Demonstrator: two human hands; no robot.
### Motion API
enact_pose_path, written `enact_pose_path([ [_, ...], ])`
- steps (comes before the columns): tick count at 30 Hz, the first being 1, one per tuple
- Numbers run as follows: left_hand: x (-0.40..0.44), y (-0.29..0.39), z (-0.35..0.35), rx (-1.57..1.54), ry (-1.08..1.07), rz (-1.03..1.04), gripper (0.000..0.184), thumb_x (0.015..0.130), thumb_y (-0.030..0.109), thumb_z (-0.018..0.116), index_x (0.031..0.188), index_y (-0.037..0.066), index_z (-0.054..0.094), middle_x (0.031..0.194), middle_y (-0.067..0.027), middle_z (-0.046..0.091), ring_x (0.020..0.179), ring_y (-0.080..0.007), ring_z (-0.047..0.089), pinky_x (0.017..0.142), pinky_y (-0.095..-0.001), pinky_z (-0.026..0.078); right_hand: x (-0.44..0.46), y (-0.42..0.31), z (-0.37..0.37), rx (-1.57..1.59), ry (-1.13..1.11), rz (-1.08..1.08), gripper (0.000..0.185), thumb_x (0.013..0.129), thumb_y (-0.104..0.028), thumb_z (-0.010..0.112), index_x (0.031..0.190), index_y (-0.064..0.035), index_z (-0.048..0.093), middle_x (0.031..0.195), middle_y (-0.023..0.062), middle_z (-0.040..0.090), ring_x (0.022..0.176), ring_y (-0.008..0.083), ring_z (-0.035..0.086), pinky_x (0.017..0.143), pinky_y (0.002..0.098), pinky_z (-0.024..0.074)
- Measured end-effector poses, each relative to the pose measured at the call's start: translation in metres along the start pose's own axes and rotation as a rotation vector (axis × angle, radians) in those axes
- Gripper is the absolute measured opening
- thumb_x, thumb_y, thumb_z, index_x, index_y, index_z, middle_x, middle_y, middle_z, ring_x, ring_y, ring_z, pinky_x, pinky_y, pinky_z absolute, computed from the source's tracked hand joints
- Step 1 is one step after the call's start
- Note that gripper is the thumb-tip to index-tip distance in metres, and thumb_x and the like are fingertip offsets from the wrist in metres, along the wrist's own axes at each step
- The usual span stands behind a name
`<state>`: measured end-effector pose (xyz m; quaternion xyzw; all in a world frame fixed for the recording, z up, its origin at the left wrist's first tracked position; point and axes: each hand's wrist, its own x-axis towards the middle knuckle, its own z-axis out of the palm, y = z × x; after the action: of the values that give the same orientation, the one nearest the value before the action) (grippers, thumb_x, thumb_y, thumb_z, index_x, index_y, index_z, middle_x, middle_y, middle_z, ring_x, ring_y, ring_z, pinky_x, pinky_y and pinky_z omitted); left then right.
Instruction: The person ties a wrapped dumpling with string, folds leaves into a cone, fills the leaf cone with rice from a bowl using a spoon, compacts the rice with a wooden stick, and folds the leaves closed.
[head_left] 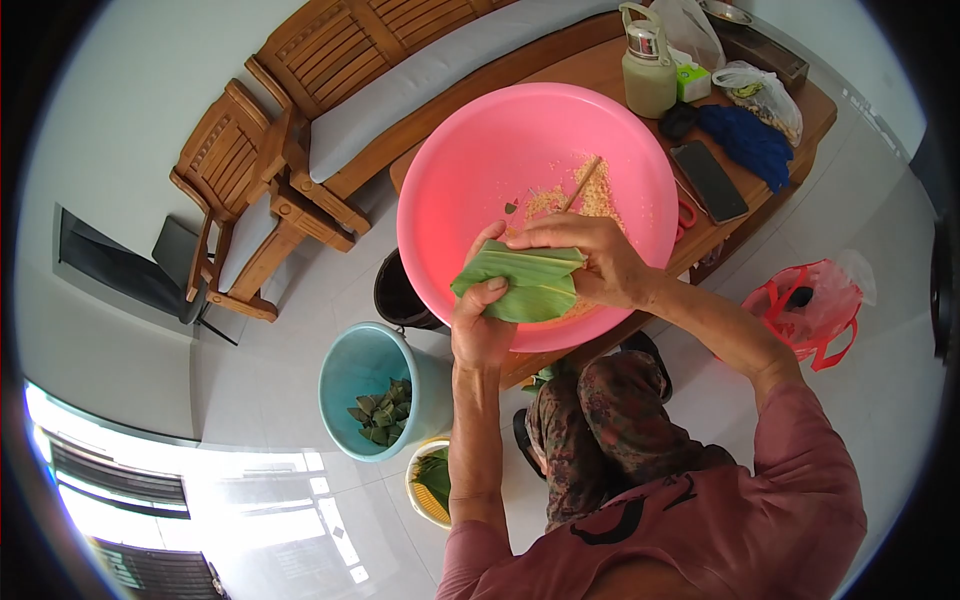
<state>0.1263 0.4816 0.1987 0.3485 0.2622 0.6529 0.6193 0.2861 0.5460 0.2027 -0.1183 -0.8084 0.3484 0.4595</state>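
Note:
Over the near side of a large pink basin (440,200), both hands hold a folded green leaf (525,283). My left hand (482,320) grips its left end, with the thumb on top and the fingers behind. My right hand (600,258) holds the upper right part, its fingers lying across the top edge. Whether anything is inside the leaf cannot be seen. Yellowish grains (597,197) lie on the basin floor behind the hands, with a thin wooden stick (584,181) resting among them. A small dark leaf scrap is to their left.
A teal bucket (335,405) holds several wrapped leaf bundles (382,412). Beside it, a basket (418,492) contains green leaves. A phone (709,181), thermos (649,80), red scissors (686,216) and blue cloth (750,143) lie on the wooden table (815,110). A red bag (808,305) sits right.

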Motion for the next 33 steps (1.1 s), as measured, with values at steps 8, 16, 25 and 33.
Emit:
enact_pose_path([
  [8,-0.005,-0.001,0.006,-0.009,-0.009,0.051,0.068,0.066,0.010,0.054,0.131,0.005,0.034,0.109,-0.0082,0.050,0.105,-0.0220,0.048,0.094,-0.0348,0.038,0.002,-0.004,0.001,-0.193,0.188,-0.220,0.034,0.066,0.009,0.063,0.097,-0.0025,0.058,0.093,0.0097,0.060,0.086,0.0223,0.061,0.073,0.0292,0.0489],
  [16,-0.006,-0.005,0.002,0.051,0.021,0.085,0.071,0.064,0.010,0.055,0.131,0.004,0.032,0.111,-0.0120,0.050,0.108,-0.0249,0.048,0.097,-0.0374,0.038,-0.004,-0.002,0.008,0.115,0.187,0.055,0.030,0.065,0.002,0.069,0.093,-0.0030,0.057,0.089,0.0102,0.061,0.085,0.0202,0.061,0.073,0.0292,0.0483],
  [25,-0.004,-0.008,0.009,0.015,-0.012,0.112,0.067,0.063,0.007,0.053,0.128,0.006,0.035,0.122,-0.0106,0.043,0.110,-0.0222,0.045,0.096,-0.0345,0.037,-0.004,0.005,0.001,-0.383,0.236,-0.373,0.032,0.062,-0.002,0.070,0.091,-0.0017,0.057,0.091,0.0118,0.060,0.085,0.0268,0.060,0.071,0.0345,0.0489],
  [33,0.007,-0.010,-0.001,-0.058,-0.044,0.084,0.054,0.067,0.010,0.054,0.119,0.004,0.042,0.112,-0.0115,0.047,0.098,-0.0201,0.051,0.085,-0.0327,0.046,-0.021,-0.006,0.018,-0.096,0.197,0.076,0.034,0.064,0.007,0.064,0.097,-0.0004,0.056,0.079,0.0124,0.060,0.074,0.0258,0.061,0.065,0.0321,0.0489],
])
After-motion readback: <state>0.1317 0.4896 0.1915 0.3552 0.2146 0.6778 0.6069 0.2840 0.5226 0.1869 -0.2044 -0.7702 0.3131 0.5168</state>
